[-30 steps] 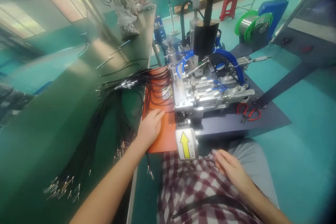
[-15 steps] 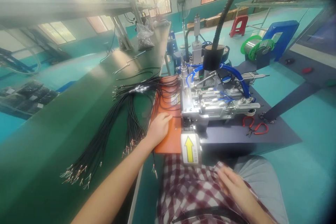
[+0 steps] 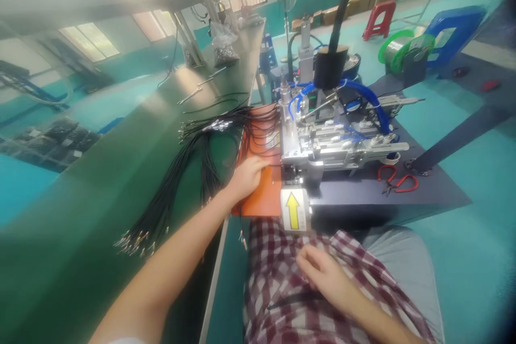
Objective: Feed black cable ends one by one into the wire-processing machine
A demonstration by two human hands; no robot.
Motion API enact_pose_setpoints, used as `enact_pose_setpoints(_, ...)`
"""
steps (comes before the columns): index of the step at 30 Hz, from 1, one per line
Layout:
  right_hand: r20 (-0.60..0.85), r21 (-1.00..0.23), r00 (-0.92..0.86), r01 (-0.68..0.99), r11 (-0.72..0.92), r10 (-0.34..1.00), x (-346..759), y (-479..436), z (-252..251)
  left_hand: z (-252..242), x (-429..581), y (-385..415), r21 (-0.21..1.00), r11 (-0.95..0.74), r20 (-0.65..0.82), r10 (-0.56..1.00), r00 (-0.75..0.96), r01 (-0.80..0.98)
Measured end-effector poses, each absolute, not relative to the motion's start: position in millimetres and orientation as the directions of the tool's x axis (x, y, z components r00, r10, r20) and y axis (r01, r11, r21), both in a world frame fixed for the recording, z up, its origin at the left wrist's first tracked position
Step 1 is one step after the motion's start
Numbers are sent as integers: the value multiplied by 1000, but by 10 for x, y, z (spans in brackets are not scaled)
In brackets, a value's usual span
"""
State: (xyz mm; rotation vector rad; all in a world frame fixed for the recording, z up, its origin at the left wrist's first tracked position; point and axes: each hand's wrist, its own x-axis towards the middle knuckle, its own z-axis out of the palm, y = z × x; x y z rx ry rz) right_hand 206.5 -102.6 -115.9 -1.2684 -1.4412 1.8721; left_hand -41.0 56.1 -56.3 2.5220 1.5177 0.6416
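Note:
My left hand (image 3: 246,177) lies on an orange mat (image 3: 258,203) at the bench edge. Its fingers are closed on a thin black wire (image 3: 274,165) that runs into the left side of a small metal machine (image 3: 322,145). My right hand (image 3: 320,274) rests on my checked shirt (image 3: 274,279) in my lap, fingers loosely bent and apart, holding nothing. A bundle of black wires (image 3: 189,172) with metal ends fans out over the green bench (image 3: 100,199), just left of my left hand.
A white box with a yellow arrow (image 3: 292,210) sits at the machine's front, and blue hoses (image 3: 363,97) loop over its top. Red-handled pliers (image 3: 397,180) lie on the dark table to the right. A green wire spool (image 3: 397,45) and red stool (image 3: 379,16) stand behind.
The view has tilted up and shifted. My left hand's fingers went from lying flat on the mat to closing on the wire near the machine. My right hand slid left across my shirt.

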Motion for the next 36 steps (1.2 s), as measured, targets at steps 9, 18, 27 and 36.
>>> enact_pose_setpoints(9,-386,-886,-581,15,-464,717,1192,-958,-1103,-442,-448,605,413,-430,178,903,391,803)
enact_pose_setpoints(18,-406,-838,-618,-41,-544,673,1015,-888,-822,-449,-537,696,513,-447,177,890,420,732)
enact_pose_setpoints(27,-396,-890,-583,52,-454,709,1205,-762,-564,-413,-580,727,560,-436,169,893,417,705)
enact_pose_setpoints(36,-409,-910,-561,191,-368,720,1382,-648,-449,-303,-732,796,595,-445,191,887,420,670)
